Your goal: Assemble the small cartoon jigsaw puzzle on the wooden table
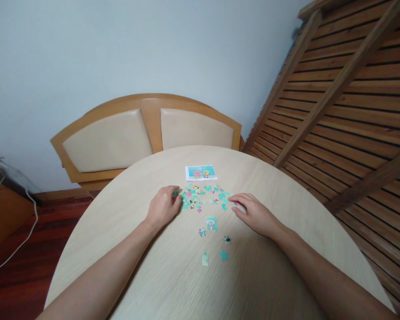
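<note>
A loose pile of small jigsaw puzzle pieces (pixel 194 194), mostly teal with bits of yellow and pink, lies mid-table. My left hand (pixel 164 205) rests at the pile's left edge, fingers bent and thumb apart, with no piece visible in its grasp. On the other side, my right hand (pixel 253 213) is open beside several teal pieces (pixel 223 195); a small pink piece shows between its thumb and fingers. Nearer to me is a small joined section (pixel 211 223) with a pale face on it. Around it lie a pink-and-white piece (pixel 202 232), a dark-marked piece (pixel 227 239), a pale green piece (pixel 205 259) and a teal piece (pixel 223 255).
Behind the pile sits a picture sheet (pixel 201 173) with cartoon figures on teal. The round wooden table (pixel 153 284) stands before a padded headboard (pixel 156 124). Wooden slats (pixel 346 98) lean at the right; a white cable (pixel 33 222) hangs at the left.
</note>
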`<state>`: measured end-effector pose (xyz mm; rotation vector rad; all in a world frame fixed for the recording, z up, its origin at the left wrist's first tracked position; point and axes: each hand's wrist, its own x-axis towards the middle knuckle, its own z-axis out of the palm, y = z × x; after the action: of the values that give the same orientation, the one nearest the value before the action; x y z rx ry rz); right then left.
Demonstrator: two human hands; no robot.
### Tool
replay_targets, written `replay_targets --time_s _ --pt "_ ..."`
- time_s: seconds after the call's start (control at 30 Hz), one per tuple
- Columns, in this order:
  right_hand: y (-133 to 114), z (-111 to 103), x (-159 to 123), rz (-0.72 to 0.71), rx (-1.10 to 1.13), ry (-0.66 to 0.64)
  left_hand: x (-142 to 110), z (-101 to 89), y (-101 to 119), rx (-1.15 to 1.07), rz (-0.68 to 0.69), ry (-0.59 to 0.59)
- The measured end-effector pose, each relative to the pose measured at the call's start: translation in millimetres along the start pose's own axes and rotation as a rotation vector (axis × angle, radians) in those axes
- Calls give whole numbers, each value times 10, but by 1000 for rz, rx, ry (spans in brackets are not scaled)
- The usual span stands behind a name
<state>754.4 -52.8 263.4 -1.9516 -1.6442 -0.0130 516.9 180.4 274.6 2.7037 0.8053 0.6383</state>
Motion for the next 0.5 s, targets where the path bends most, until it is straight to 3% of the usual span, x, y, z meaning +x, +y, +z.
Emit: replay_targets --time_s 0.2,0.4,0.5 --pt "31 -1 -2 5 4 -1 -4 -41 -144 39 -112 -16" --pt "27 19 25 -6 -14 8 105 15 -181 -38 32 -69" --pt "21 28 28 -12 -9 18 148 76 -98 -46 16 -55"
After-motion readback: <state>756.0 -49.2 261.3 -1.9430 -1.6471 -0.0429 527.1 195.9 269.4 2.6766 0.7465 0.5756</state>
